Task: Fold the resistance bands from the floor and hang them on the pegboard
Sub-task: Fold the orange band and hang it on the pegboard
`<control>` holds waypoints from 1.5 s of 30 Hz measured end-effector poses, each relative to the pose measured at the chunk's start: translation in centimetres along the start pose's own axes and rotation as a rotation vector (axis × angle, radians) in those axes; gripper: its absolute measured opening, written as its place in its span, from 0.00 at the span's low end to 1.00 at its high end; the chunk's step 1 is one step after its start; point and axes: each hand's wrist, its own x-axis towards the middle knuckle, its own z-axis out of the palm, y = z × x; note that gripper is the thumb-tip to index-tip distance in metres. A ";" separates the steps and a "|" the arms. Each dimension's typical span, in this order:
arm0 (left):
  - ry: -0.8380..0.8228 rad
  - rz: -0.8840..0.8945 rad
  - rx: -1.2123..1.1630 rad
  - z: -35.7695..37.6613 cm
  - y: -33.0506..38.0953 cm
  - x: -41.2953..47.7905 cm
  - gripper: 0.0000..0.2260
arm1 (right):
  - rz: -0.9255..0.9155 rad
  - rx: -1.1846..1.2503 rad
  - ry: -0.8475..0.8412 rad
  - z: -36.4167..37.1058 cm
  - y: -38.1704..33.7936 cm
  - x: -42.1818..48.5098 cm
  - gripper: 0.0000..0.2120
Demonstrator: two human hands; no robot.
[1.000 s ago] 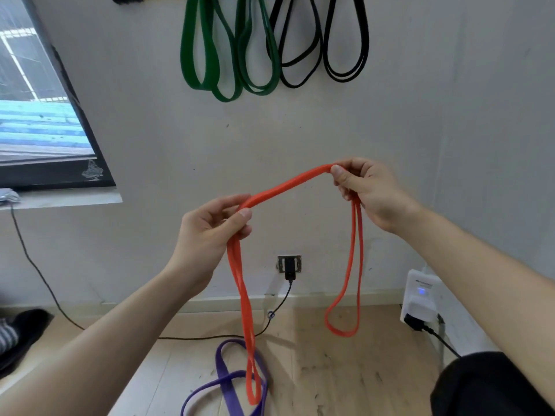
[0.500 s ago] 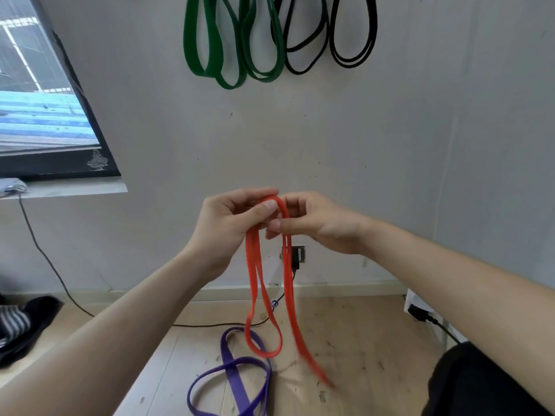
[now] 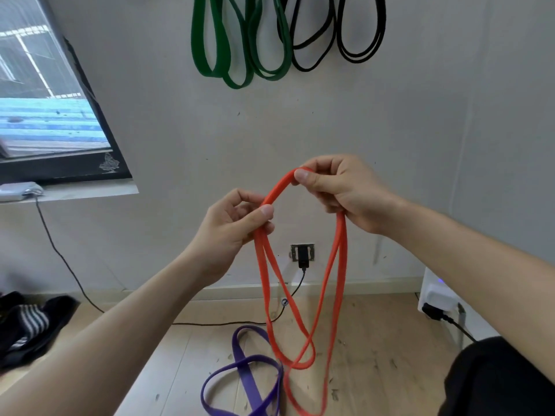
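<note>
Orange resistance band (image 3: 303, 319) held up before the wall. Left hand (image 3: 231, 226) pinches two strands between thumb and fingers; right hand (image 3: 339, 193) pinches the top bend, slightly higher. Loops dangle and cross above the floor (image 3: 375, 340). Purple band (image 3: 246, 373) lies on the floor; green bands (image 3: 240, 43) and black bands (image 3: 339, 34) hang on the wall.

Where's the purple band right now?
Head view, bottom centre: the purple band lies on the wooden floor below the wall socket, its right end behind the hanging loops of the orange band.
</note>
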 end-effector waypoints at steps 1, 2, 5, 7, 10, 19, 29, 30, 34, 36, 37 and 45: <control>0.003 -0.010 0.000 0.0 0.0 0.0 0.11 | -0.008 0.003 0.022 -0.2 -0.3 0.0 0.12; 0.002 -0.020 0.004 0.1 0.0 -0.1 0.11 | -0.015 0.009 0.041 -0.4 -0.4 -0.1 0.11; -0.010 -0.041 -0.001 0.2 -0.4 -0.2 0.12 | -0.028 0.026 0.099 -1.0 -0.7 0.0 0.08; -0.017 -0.048 -0.002 0.1 -0.5 -0.1 0.12 | -0.034 0.015 0.137 -1.5 -0.7 0.0 0.08; -0.017 -0.059 0.035 -0.2 -0.8 -0.2 0.12 | -0.042 0.005 0.170 -2.2 -0.5 0.1 0.08; 0.071 -0.029 0.120 -0.3 -1.3 0.2 0.02 | -0.008 0.001 0.221 -3.9 1.0 0.7 0.08; 0.082 0.015 -0.002 1.0 0.0 -0.2 0.11 | 0.190 -0.180 -0.314 -0.5 2.6 -0.7 0.14; 0.077 0.018 0.022 1.2 -0.1 -0.3 0.12 | 0.162 -0.167 -0.310 0.3 2.4 -0.7 0.13; 0.105 0.026 0.098 1.0 -0.2 -0.2 0.11 | 0.032 -0.159 -0.133 1.7 2.2 -0.6 0.09; 0.091 0.029 0.135 0.7 -0.1 -0.3 0.10 | 0.023 -0.196 -0.103 1.5 2.0 -0.4 0.06; 0.075 0.024 0.146 0.6 -0.1 -0.4 0.10 | 0.024 -0.217 -0.107 1.5 1.8 -0.4 0.05; 0.011 -0.078 0.115 -0.6 0.1 -1.1 0.05 | 0.035 -0.032 -0.017 0.5 0.0 -0.3 0.08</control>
